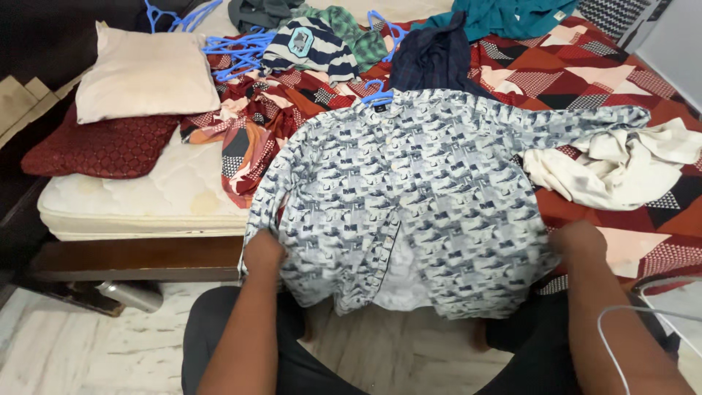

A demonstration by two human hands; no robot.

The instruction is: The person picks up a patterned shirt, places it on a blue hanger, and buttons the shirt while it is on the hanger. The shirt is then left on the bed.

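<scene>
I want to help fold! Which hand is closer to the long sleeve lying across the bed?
Probably the right hand. It grips the shirt hem on the side where that sleeve stretches out; the left hand holds the opposite edge.

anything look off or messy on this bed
Yes: the red patterned bedsheet is bunched up, baring the stained mattress; blue hangers lie tangled near the beige pillow. The printed shirt lies spread flat.
</scene>
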